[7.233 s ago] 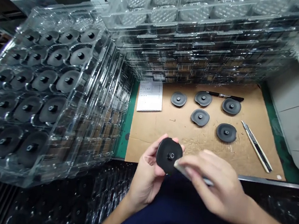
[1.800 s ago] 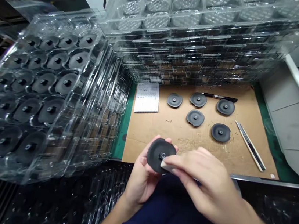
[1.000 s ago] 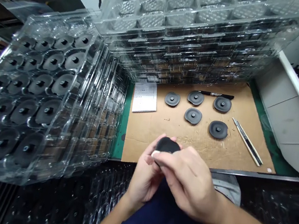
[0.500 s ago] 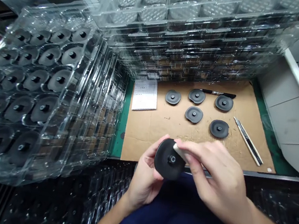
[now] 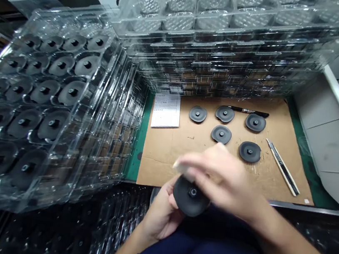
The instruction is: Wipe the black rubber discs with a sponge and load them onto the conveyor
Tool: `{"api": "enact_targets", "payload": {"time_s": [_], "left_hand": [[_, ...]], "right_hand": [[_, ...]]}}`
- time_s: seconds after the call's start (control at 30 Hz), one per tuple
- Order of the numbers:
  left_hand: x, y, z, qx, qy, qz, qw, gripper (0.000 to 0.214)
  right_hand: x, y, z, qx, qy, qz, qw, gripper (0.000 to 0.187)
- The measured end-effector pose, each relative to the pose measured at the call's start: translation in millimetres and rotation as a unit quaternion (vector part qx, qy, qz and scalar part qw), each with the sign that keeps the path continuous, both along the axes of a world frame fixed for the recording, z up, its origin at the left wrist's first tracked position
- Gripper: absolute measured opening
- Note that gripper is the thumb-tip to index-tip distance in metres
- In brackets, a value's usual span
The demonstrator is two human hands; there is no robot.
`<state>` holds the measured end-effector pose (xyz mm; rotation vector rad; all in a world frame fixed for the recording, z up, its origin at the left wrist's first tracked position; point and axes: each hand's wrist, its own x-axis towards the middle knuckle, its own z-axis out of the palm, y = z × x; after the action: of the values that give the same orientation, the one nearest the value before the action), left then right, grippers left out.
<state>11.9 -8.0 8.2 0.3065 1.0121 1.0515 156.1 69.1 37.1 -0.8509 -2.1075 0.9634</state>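
A black, rounded disc-shaped part [image 5: 189, 201] with a small central post is held near the front edge of the work surface. My left hand [image 5: 162, 212] grips it by its left side and from beneath. Over the part's upper edge, my right hand [image 5: 222, 176] is smeared by motion, fingers pinched together. A small whitish piece [image 5: 177, 164] pokes out at its fingertips; its kind is unclear. Several similar dark parts [image 5: 249, 151] lie on the cardboard sheet [image 5: 165, 156] beyond my hands.
Stacked clear plastic trays [image 5: 61, 107] filled with black parts rise at left. Another tray stack [image 5: 200, 43] spans the back. A paper slip [image 5: 166, 110], a black pen [image 5: 247, 111] and a white-and-black utility knife [image 5: 282, 168] lie on the cardboard. A pale panel [image 5: 330, 124] borders the right.
My right hand has swept left and slightly up across the top of the part with the whitish piece. The held part sits a little lower in view.
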Motion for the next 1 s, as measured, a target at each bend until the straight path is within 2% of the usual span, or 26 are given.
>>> {"api": "enact_targets", "payload": {"time_s": [0.07,0.1,0.2,0.27,0.37,0.5,0.6,0.67,0.7,0.77,0.8,0.9,1.0], "left_hand": [[-1.2,-0.7,1.9,-0.013,-0.063,-0.020,0.998,0.055],[-2.2,-1.2,2.7,-0.017,-0.106,-0.023,0.994,0.059],[-6.4,-2.2,2.4,-0.024,-0.212,-0.020,0.977,0.061],[-9.3,-2.0,-0.1,-0.024,-0.255,-0.025,0.966,0.055],[-13.1,-1.4,-5.0,-0.022,-0.302,-0.031,0.952,0.050],[-15.9,-0.6,-9.4,-0.016,-0.310,-0.047,0.949,0.051],[-15.2,0.6,-11.2,0.026,-0.217,-0.052,0.974,0.053],[-14.1,1.7,-12.8,0.109,-0.046,-0.041,0.992,0.060],[-13.7,2.2,-13.6,0.161,0.059,-0.035,0.985,0.069],[-13.7,3.2,-15.0,0.256,0.239,-0.031,0.936,0.088],[-14.1,3.6,-15.4,0.293,0.298,-0.035,0.908,0.095],[-16.2,4.3,-15.6,0.365,0.380,-0.062,0.848,0.106],[-17.8,5.0,-16.3,0.382,0.411,-0.081,0.824,0.111]], "right_hand": [[1.2,15.3,-25.7,-0.103,-0.001,-0.048,0.993,0.025],[0.5,20.7,-41.1,-0.134,-0.019,-0.048,0.990,0.026],[-6.4,20.2,-84.4,-0.132,-0.080,-0.030,0.988,0.022],[-9.9,7.7,-101.4,-0.112,-0.082,-0.059,0.989,0.025],[-6.0,-14.2,-104.9,-0.107,-0.072,-0.109,0.986,0.028],[10.6,-28.5,-92.5,-0.128,-0.064,-0.119,0.983,0.027],[20.9,-32.2,-88.8,-0.141,-0.066,-0.117,0.981,0.025],[25.1,-35.3,-88.6,-0.143,-0.068,-0.126,0.979,0.024],[26.6,-37.2,-88.2,-0.141,-0.070,-0.133,0.978,0.024],[28.8,-41.4,-85.0,-0.132,-0.070,-0.160,0.976,0.024],[29.6,-43.5,-81.9,-0.128,-0.066,-0.176,0.974,0.023],[30.9,-48.5,-68.5,-0.132,-0.018,-0.215,0.968,0.021],[31.0,-50.7,-52.8,-0.161,0.051,-0.236,0.957,0.020]]}}
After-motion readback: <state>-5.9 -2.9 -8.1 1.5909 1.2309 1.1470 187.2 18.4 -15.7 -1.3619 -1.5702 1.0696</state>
